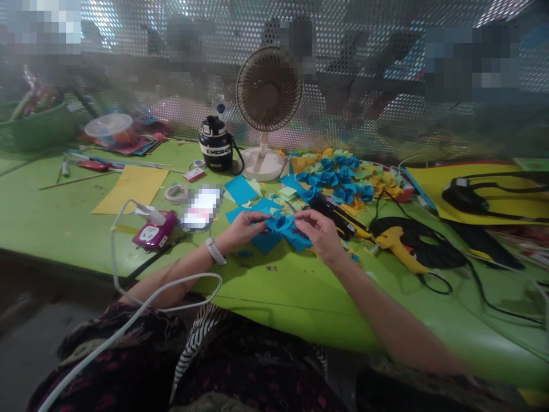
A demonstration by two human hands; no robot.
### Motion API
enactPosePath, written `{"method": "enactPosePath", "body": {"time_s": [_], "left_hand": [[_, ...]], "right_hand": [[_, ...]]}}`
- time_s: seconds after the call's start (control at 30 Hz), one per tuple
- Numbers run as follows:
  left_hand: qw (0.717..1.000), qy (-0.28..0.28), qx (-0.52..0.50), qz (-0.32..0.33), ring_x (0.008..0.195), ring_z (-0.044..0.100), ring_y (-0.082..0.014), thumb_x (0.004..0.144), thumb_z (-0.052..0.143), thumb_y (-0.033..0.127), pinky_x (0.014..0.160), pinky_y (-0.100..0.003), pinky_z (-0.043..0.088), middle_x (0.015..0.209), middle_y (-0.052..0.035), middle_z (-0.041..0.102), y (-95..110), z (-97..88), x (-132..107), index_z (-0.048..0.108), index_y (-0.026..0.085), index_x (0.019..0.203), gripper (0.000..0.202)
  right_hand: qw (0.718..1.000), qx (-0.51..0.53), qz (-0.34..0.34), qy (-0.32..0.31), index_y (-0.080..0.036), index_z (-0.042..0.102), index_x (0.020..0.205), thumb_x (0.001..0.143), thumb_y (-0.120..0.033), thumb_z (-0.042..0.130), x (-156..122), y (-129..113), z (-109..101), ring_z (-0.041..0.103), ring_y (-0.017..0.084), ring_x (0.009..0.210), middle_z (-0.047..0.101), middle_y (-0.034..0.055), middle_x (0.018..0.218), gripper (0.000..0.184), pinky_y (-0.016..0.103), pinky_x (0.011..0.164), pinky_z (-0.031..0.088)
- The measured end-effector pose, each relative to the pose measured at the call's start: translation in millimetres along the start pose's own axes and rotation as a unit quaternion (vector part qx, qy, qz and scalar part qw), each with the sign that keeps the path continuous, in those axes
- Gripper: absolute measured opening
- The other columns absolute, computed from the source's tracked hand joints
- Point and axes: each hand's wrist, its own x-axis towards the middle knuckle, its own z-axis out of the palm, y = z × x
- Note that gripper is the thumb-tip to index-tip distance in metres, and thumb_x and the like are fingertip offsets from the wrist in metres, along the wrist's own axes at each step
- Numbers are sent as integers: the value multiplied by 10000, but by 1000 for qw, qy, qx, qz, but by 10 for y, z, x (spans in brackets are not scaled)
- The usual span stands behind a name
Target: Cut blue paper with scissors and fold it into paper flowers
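Between my two hands is a blue paper flower (pixel 279 224), its petals curled up at the sides. My left hand (pixel 245 230) pinches its left edge with thumb and fingertips. On the opposite edge, the fingers of my right hand (pixel 319 232) are closed in a similar pinch. Flat blue paper pieces (pixel 263 243) lie under and around the flower on the green table (pixel 240 286). Just behind are a blue paper square (pixel 241 190) and pale green paper scraps (pixel 288 193). A heap of finished-looking blue paper flowers (pixel 330 171) lies beyond, mixed with yellow and green ones.
Right of my hands lie a black-and-yellow cutter (pixel 338 217) and a yellow glue gun (pixel 403 249) with its cord. A fan (pixel 270 91) and black bottle (pixel 215 146) stand behind. Leftward are a phone (pixel 201 207), a purple power socket (pixel 155 232) and a white cable (pixel 171 286) crossing my left forearm.
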Motion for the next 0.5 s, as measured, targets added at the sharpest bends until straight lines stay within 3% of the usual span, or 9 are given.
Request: {"method": "enactPosePath", "body": {"time_s": [0.13,0.23,0.37,0.5], "left_hand": [[995,-6,74,60,764,693,-161,802,692,365,684,-265,591,942,-92,758,20,-4,-9,785,138,933,279],[976,-6,165,141,792,694,-162,840,640,279,699,-251,564,911,-89,760,33,-17,-19,786,152,962,229],[939,-15,253,233,813,693,-145,824,553,118,737,-253,550,908,-66,761,25,-31,-30,771,185,1027,305],[913,-14,301,277,835,695,-139,816,514,73,752,-259,556,939,-61,757,21,-27,-48,752,196,1073,371]], "right_hand": [[999,-42,-14,-13,-184,670,928,741,-401,670,1,12,-17,595,161,598,629,1,658,287,300,574,493],[986,-136,-89,-35,-192,689,1004,764,-289,621,-17,16,-13,611,158,637,688,30,801,268,304,603,519],[930,-265,-248,-58,-208,717,1067,839,-218,554,-21,97,-16,682,226,962,719,88,1093,281,378,848,563],[872,-357,-329,-57,-199,720,1132,932,-209,474,15,224,-60,677,248,1070,728,109,1140,317,407,950,540]]}}
